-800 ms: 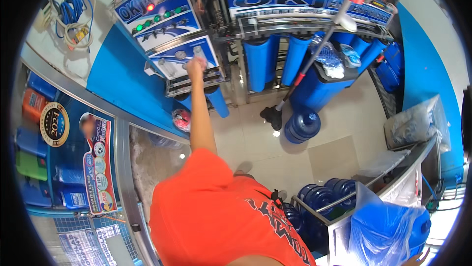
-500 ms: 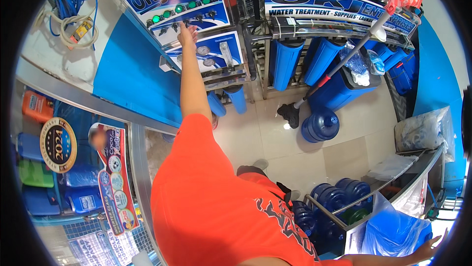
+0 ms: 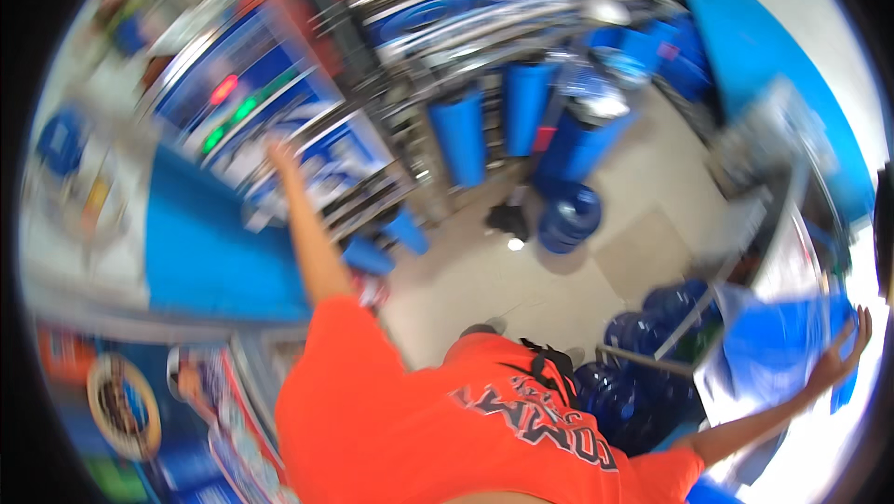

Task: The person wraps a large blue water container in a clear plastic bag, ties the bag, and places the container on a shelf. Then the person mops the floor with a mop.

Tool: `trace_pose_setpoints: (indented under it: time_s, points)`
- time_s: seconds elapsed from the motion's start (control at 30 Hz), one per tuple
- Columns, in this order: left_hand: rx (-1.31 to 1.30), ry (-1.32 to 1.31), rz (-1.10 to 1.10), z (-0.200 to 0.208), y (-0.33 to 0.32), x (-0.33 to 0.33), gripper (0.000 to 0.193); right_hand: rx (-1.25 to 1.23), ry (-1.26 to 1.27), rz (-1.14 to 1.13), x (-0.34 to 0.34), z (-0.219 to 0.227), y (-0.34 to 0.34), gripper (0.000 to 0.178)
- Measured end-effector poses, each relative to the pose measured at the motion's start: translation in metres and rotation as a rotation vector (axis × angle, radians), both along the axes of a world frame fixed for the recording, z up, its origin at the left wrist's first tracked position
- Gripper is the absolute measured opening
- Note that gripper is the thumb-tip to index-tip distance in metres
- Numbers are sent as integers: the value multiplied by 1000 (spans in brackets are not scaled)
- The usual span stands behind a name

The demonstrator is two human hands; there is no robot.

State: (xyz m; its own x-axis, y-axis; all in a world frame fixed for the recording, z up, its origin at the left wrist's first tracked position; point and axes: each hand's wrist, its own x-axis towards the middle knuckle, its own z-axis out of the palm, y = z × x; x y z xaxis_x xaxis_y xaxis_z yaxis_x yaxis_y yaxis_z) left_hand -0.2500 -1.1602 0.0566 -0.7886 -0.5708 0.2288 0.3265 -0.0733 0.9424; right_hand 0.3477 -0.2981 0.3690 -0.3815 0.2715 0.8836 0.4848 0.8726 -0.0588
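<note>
My left arm stretches out to a blue-and-white control panel [image 3: 307, 85] on the wall. My left hand [image 3: 279, 156] is at its lower part, among the row of knobs; motion blur smears the fingers, so any grip is hidden. On the panel glow a red light [image 3: 223, 88] and green lights [image 3: 244, 110]. Out to the right, my right hand [image 3: 844, 351] is open with fingers spread and nothing in it. A clear plastic sheet over something blue [image 3: 778, 341] lies beside that hand.
Blue filter housings [image 3: 458, 139] hang under a metal rack. A round blue water jug [image 3: 570, 217] stands on the tiled floor [image 3: 643, 243] by a dark mop head [image 3: 508, 220]. Several blue jugs [image 3: 643, 401] sit in a metal frame at my right. A blue counter side [image 3: 219, 243] lies to the left.
The view has swung round and blurred, shifting the panel left and down in it. My left hand stays at the panel's lower part. My right hand shows more fully, fingers spread.
</note>
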Motion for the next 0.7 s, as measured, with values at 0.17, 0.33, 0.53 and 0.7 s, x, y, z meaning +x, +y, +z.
trace_pose_setpoints:
  time_s: [0.17, 0.33, 0.53, 0.7]
  points:
    - [-750, -609, -458, -131, 253, 114, 29, 11, 300, -139, 86, -40, -16, 26]
    - [-446, -169, -1496, -46, 622, 349, 18, -178, 1082, -90, 205, -71, 86, 21]
    - [-312, 761, -1706, 243, 839, 474, 12, -423, 1044, -948, 325, -176, 225, 51]
    - [-268, 879, -1778, 306, 976, 535, 29, -348, 1644, -770, 363, -267, 283, 60]
